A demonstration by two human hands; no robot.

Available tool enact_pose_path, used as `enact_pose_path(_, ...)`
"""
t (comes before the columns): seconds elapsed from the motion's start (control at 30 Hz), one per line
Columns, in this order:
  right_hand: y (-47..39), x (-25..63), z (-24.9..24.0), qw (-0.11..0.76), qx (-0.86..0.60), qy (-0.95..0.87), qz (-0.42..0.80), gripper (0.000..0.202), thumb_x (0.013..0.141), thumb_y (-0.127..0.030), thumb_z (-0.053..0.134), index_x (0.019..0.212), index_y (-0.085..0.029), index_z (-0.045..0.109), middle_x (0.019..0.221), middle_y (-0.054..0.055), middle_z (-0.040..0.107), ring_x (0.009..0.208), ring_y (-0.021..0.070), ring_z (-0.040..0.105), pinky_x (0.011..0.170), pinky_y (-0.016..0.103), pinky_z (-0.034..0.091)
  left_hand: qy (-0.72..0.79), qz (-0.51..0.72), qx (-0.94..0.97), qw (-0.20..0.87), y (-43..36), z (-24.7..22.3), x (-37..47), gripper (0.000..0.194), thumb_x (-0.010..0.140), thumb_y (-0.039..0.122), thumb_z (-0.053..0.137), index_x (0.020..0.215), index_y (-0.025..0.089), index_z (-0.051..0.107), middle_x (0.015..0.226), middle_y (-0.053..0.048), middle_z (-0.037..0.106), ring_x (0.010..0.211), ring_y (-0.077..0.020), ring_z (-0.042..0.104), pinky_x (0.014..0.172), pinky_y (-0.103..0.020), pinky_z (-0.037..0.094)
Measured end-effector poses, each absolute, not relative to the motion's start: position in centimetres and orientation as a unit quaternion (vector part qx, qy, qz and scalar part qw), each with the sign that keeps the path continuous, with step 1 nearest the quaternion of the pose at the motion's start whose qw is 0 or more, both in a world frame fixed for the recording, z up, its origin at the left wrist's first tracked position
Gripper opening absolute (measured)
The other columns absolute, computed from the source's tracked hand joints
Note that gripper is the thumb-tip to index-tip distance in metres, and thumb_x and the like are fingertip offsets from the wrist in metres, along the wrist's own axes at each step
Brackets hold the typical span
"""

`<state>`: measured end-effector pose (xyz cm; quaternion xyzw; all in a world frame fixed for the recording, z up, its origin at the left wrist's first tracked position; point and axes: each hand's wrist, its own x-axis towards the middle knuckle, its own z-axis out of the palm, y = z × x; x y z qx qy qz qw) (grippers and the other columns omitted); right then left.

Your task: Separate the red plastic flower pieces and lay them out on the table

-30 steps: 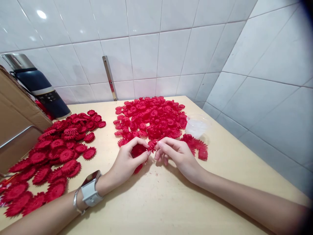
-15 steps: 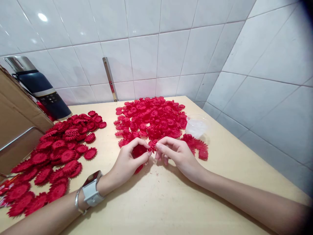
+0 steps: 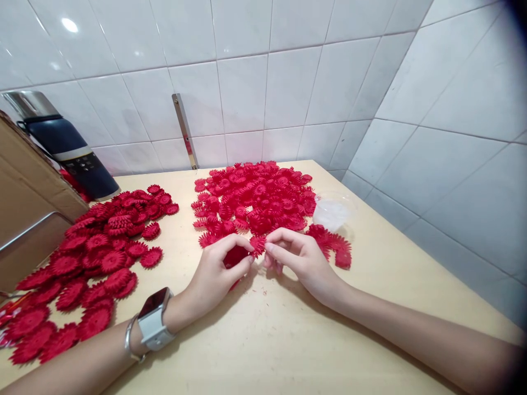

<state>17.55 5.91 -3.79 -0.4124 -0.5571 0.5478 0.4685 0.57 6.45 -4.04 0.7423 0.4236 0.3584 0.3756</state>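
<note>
Between my hands is a small red fringed flower (image 3: 258, 245), round with pointed petals. My left hand (image 3: 224, 266) pinches its left edge between thumb and index finger. The thumb and index finger of my right hand (image 3: 298, 260) close on its right edge. Just beyond lies a large pile of similar red flowers (image 3: 259, 192). A short red fringed strip (image 3: 342, 255) rests to the right of my right hand. Other red pieces show partly behind my left hand. A grey-banded watch (image 3: 156, 323) and a bracelet are on my left wrist.
Larger red fringed discs (image 3: 96, 258) are heaped on the left of the table (image 3: 288, 351). A dark blue flask (image 3: 76, 148) and a cardboard box (image 3: 33, 181) stand behind them. A clear plastic bowl (image 3: 331, 211) sits at the right. Tiled walls bound the back and right.
The small flower has turned so that its round face shows more fully. My right fingers have shifted slightly to the right; my left hand has stayed almost in place.
</note>
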Motion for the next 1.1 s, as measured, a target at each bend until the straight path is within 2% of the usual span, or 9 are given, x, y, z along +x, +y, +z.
enact_pose_path(0.17, 5.91, 17.55, -3.91, 0.469, -0.423, -0.558, 0.539, 0.012, 0.076, -0.024, 0.055, 0.068, -0.017, 0.050, 0.054, -0.003, 0.055, 0.049, 0.0105, 0.051, 0.049, 0.024, 0.043, 0.418, 0.345, 0.746, 0.387, 6.34, -3.73, 0.73, 0.005, 0.082, 0.021, 0.052, 0.086, 0.019, 0.055, 0.081, -0.001, 0.060, 0.071, -0.0139, 0.056, 0.064, -0.024, 0.043)
enact_pose_path(0.3, 5.74, 17.52, -4.01, 0.465, -0.441, -0.553, 0.533, 0.010, 0.075, -0.022, 0.054, 0.068, -0.017, 0.049, 0.053, -0.004, 0.054, 0.048, 0.0097, 0.049, 0.047, 0.023, 0.040, 0.426, 0.337, 0.728, 0.418, 6.19, -3.30, 0.91, 0.013, 0.085, 0.031, 0.049, 0.089, 0.019, 0.053, 0.082, 0.000, 0.058, 0.069, -0.0130, 0.053, 0.063, -0.024, 0.041)
enact_pose_path(0.43, 5.61, 17.41, -4.17, 0.457, -0.451, -0.557, 0.527, 0.007, 0.073, -0.019, 0.053, 0.068, -0.018, 0.048, 0.055, -0.004, 0.055, 0.049, 0.0099, 0.048, 0.048, 0.023, 0.039, 0.418, 0.349, 0.717, 0.436, 6.24, -3.18, 0.96, 0.020, 0.089, 0.033, 0.040, 0.087, 0.018, 0.053, 0.079, 0.000, 0.056, 0.071, -0.0124, 0.051, 0.066, -0.024, 0.040)
enact_pose_path(0.6, 5.79, 17.35, -4.51, 0.440, -0.454, -0.600, 0.490, 0.005, 0.073, -0.016, 0.051, 0.069, -0.018, 0.049, 0.056, -0.004, 0.053, 0.050, 0.0097, 0.048, 0.049, 0.022, 0.039, 0.423, 0.345, 0.707, 0.449, 6.36, -3.26, 0.97, 0.016, 0.087, 0.032, 0.047, 0.081, 0.018, 0.052, 0.075, 0.002, 0.056, 0.063, -0.0102, 0.049, 0.060, -0.021, 0.039)
enact_pose_path(0.8, 5.75, 17.42, -4.61, 0.402, -0.435, -0.683, 0.428, 0.007, 0.077, -0.017, 0.049, 0.070, -0.017, 0.051, 0.059, -0.002, 0.052, 0.053, 0.0101, 0.047, 0.049, 0.021, 0.037, 0.432, 0.313, 0.707, 0.465, 6.21, -3.28, 0.90, 0.014, 0.084, 0.033, 0.051, 0.083, 0.019, 0.054, 0.069, 0.004, 0.054, 0.047, -0.0064, 0.041, 0.048, -0.019, 0.034)
enact_pose_path(1.1, 5.40, 17.43, -4.58, 0.386, -0.406, -0.733, 0.387, 0.009, 0.077, -0.015, 0.047, 0.069, -0.017, 0.051, 0.058, -0.003, 0.052, 0.049, 0.0088, 0.047, 0.047, 0.020, 0.035, 0.433, 0.306, 0.720, 0.449, 6.31, -3.47, 0.79, 0.008, 0.081, 0.016, 0.048, 0.075, 0.017, 0.052, 0.070, 0.003, 0.053, 0.051, -0.0065, 0.041, 0.048, -0.018, 0.033)
